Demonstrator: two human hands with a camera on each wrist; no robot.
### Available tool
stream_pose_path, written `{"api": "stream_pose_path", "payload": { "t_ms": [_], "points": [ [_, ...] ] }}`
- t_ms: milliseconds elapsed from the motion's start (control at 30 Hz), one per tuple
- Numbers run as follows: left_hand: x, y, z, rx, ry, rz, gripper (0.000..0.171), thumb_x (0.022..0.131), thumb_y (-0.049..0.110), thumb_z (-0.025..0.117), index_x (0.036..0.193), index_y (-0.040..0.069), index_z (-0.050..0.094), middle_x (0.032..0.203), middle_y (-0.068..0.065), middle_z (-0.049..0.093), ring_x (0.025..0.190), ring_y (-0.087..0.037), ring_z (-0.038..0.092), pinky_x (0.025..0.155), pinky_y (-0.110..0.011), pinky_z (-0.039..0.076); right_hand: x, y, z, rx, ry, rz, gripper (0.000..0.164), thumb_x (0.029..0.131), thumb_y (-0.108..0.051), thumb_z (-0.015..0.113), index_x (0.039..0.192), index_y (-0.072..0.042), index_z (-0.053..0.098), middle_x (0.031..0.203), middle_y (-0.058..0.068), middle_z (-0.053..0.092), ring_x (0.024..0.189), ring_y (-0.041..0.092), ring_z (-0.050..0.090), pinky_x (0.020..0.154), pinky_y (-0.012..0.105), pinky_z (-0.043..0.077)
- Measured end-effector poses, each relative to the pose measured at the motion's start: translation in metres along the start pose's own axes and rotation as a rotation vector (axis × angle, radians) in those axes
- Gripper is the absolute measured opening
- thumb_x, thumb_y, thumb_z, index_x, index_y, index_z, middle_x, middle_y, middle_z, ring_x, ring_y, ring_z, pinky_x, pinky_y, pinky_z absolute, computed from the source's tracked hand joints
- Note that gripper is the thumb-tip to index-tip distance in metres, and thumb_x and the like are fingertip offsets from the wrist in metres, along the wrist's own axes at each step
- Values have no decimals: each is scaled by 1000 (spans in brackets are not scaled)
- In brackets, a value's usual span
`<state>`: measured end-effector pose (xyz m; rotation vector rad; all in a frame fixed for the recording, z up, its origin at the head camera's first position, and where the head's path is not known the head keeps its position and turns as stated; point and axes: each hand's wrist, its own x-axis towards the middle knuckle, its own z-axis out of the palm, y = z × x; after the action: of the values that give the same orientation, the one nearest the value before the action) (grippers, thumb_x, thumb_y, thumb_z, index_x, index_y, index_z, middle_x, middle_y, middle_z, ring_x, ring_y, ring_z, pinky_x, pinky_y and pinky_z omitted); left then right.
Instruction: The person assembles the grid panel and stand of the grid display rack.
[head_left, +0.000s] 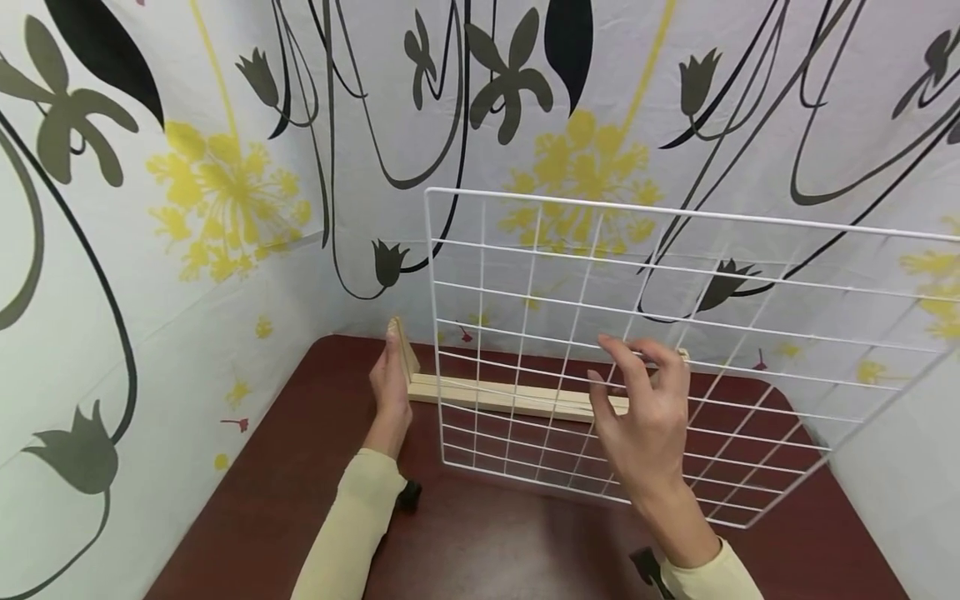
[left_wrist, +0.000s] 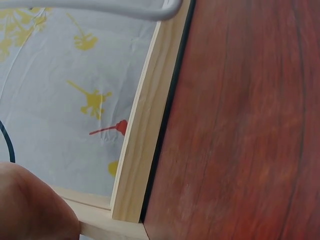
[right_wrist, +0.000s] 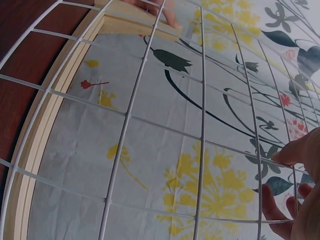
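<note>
A white wire grid panel (head_left: 528, 327) stands tilted above the table, between the wooden piece and the camera. Fingers of my right hand (head_left: 647, 421) curl through its mesh and pinch the wires, as the right wrist view also shows. Behind the grid lies a long pale wooden slat (head_left: 510, 397) with a groove along it and a short upright wooden end piece (head_left: 407, 354) at its left. My left hand (head_left: 390, 379) grips this end piece. Close up in the left wrist view, the slat (left_wrist: 150, 115) meets the end piece at a corner.
The dark red-brown table (head_left: 480, 533) has rounded back corners. A flower-patterned cloth (head_left: 420, 142) hangs behind it and along the sides. Dark straps (head_left: 408, 496) show at both wrists.
</note>
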<state>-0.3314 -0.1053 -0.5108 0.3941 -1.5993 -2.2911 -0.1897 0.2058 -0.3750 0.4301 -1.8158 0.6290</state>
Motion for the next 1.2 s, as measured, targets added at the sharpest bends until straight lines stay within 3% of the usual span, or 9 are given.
{"api": "stream_pose_path", "payload": {
  "t_ms": [200, 300, 400, 467, 633, 833, 1067, 1200],
  "points": [
    [-4, -1, 5, -17, -21, -3, 77, 97, 74, 55, 154, 22, 56, 163, -4, 51, 152, -22, 47, 129, -38, 36, 0, 3, 0, -10, 5, 9, 47, 82, 1, 82, 128, -11, 74, 115, 27, 59, 71, 25, 56, 68, 23, 45],
    [-5, -4, 9, -24, -31, -1, 75, 98, 73, 55, 153, 22, 57, 162, -5, 52, 151, -23, 48, 128, -39, 38, 1, 5, 0, 10, 20, 11, 45, 82, 1, 81, 126, -10, 75, 114, 28, 59, 74, 29, 56, 73, 26, 44],
    [-5, -5, 10, -14, -33, 1, 75, 98, 72, 55, 152, 21, 58, 162, -6, 53, 150, -24, 50, 127, -39, 39, 5, 6, 1, 9, 12, 4, 46, 82, 2, 81, 126, -10, 74, 114, 29, 59, 78, 31, 57, 69, 23, 44],
    [-5, -4, 9, 3, -31, 1, 76, 98, 72, 55, 153, 20, 57, 161, -6, 54, 150, -24, 50, 127, -39, 39, 11, 7, 3, 9, 1, -2, 47, 83, 2, 82, 127, -10, 74, 115, 28, 60, 78, 31, 57, 64, 21, 42],
    [-5, -3, 7, 34, -31, 5, 78, 97, 74, 54, 155, 21, 55, 163, -4, 51, 153, -22, 47, 128, -38, 37, 28, 7, 10, 11, -21, -21, 50, 83, 0, 84, 130, -12, 72, 117, 28, 59, 61, 19, 51, 58, 23, 42],
    [-2, -5, 5, 27, -30, 7, 76, 98, 71, 55, 154, 21, 54, 163, -3, 50, 153, -22, 46, 129, -37, 36, 51, 5, 16, 3, 11, -32, 48, 86, -5, 85, 131, -14, 71, 119, 28, 59, 53, 17, 49, 55, 23, 43],
    [-2, -9, 6, 38, -15, 37, 77, 99, 70, 56, 154, 16, 54, 163, -7, 50, 154, -25, 46, 129, -39, 36, 74, -1, 15, 26, 55, -14, 44, 90, -8, 82, 132, -15, 70, 121, 29, 58, 54, 19, 48, 58, 15, 39],
    [-3, -8, 8, 42, 6, 40, 79, 98, 71, 56, 153, 14, 56, 160, -11, 53, 150, -29, 50, 126, -42, 41, 90, -3, 18, 67, 84, -13, 42, 91, -10, 82, 131, -15, 71, 120, 28, 57, 70, 28, 53, 61, 13, 35]
  ]
}}
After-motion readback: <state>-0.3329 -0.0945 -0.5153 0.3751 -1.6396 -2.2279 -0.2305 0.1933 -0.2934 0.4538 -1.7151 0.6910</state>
